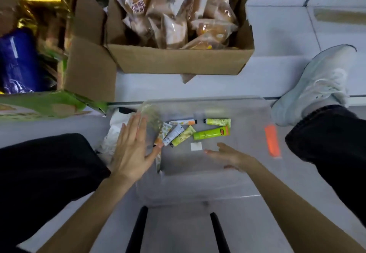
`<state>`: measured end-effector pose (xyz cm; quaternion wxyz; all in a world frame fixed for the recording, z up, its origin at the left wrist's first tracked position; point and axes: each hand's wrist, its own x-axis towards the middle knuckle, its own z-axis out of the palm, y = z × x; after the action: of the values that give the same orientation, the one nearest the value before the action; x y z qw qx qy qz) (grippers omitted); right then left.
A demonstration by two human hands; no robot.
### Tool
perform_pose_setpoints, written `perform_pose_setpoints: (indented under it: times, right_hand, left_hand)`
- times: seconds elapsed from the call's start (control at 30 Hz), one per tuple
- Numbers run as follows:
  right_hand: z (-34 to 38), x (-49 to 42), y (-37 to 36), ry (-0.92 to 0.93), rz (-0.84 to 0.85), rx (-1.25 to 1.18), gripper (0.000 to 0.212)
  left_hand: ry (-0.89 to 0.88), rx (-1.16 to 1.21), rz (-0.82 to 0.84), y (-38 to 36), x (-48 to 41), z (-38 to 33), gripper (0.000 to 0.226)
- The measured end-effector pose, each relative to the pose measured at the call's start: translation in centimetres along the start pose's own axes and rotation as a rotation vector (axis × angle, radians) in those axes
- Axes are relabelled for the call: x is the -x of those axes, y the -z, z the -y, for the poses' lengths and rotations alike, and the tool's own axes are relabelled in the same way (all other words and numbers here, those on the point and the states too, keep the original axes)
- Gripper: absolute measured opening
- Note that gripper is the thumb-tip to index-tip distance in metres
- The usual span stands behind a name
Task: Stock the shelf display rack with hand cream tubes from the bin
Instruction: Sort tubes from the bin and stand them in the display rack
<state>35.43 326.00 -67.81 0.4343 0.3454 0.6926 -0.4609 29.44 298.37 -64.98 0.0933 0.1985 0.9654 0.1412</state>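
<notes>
Head view: the left hand (132, 145) lies flat with its fingers straight and close together over the left wall of the clear bin (257, 102), its thumb beside the near ends of three small tubes. The right hand (227, 155) is inside the bin, fingers loosely stretched toward the left and holding nothing; it is blurred. The fanned tubes (174, 135) lie on the bin floor, slanting from near-left to far-right, caps toward the near-left. Behind them a white-and-orange tube (183, 122) and a yellow-green tube (217, 121) lie left to right, their black caps facing each other. The big green tube (211, 133) lies almost left to right, its orange end to the right and slightly farther away. Beyond the bin stands a cardboard box (178, 60) of wrapped buns, and a pale shoe (316, 84) rests on the floor at the right.
</notes>
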Motion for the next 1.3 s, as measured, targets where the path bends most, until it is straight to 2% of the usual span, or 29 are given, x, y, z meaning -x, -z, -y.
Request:
perform_pose_setpoints:
  times: [0.3, 0.47, 0.6, 0.77, 1.03, 1.1, 1.2, 1.3]
  right_hand:
    - [-1.2, -6.9, -3.5, -0.086, -0.088, -0.644, 0.089]
    - [-0.8, -9.5, -4.0, -0.078, -0.182, -0.904, 0.048]
    - [0.2, -11.1, -4.8, -0.118, -0.26, -1.056, 0.033]
    - [0.9, -12.6, -5.0, -0.152, -0.331, -1.126, 0.031]
    - [0.5, -13.4, -4.9, -0.147, -0.397, -1.055, 0.021]
    - [-0.1, -12.1, -5.4, -0.104, -0.328, -1.059, 0.024]
    - [-0.5, -8.9, -6.7, 0.0, -0.104, -1.066, 0.03]
    - [0.4, -5.3, -8.4, 0.055, 0.013, -0.97, 0.018]
  left_hand:
    - [0.014, 0.259, -0.162, -3.6, -0.8, 0.3, 0.083]
    - [0.015, 0.27, -0.184, -3.6, -1.0, 0.1, 0.082]
    - [0.03, 0.276, -0.177, -3.7, -1.0, 0.2, 0.08]
    - [0.035, 0.274, -0.17, -3.6, -0.8, 0.1, 0.079]
    - [0.04, 0.283, -0.161, -3.6, -0.8, 0.2, 0.08]
    - [0.035, 0.3, -0.146, -3.6, -0.8, 0.3, 0.079]
    - [0.017, 0.344, -0.124, -3.4, -0.7, 0.3, 0.078]
    - [0.021, 0.438, -0.103, -3.2, -0.6, 0.4, 0.075]
